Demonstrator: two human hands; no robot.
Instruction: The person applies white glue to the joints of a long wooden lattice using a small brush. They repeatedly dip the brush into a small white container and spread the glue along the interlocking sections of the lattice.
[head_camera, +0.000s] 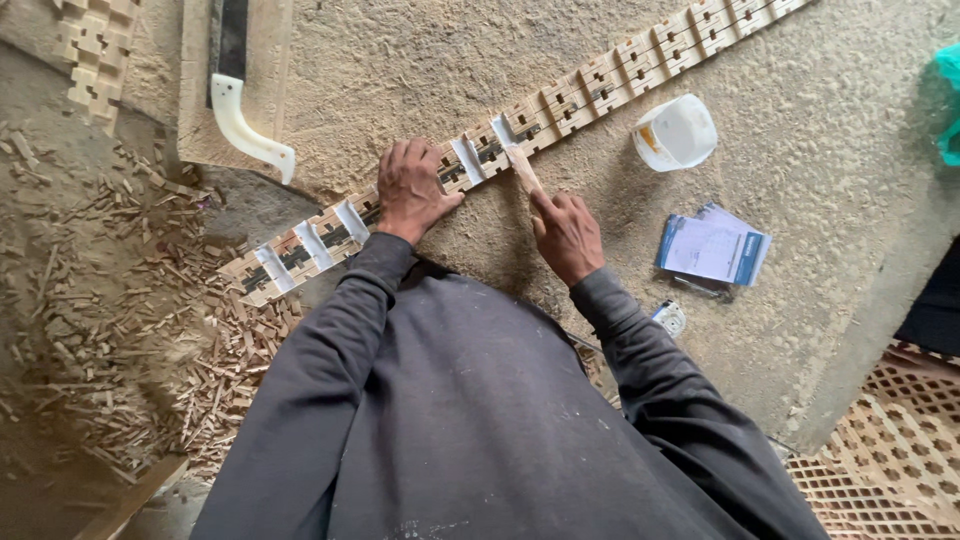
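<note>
A long carved wooden lattice strip (610, 75) runs diagonally over a sawdust-covered surface, with white glue smeared across several of its slots. My left hand (412, 190) lies flat on the strip near its middle, fingers spread, pressing it down. My right hand (566, 232) grips a small flat wooden stick (524, 170) whose tip touches a glue-covered slot just right of my left hand. Both arms wear dark grey sleeves.
A white plastic cup of glue (677, 132) sits right of the strip. A blue-and-white paper packet (712, 245) lies below it. A white-handled tool (243, 125) rests at top left. Wood offcuts (120, 330) pile at left; a lattice panel (895, 455) lies at bottom right.
</note>
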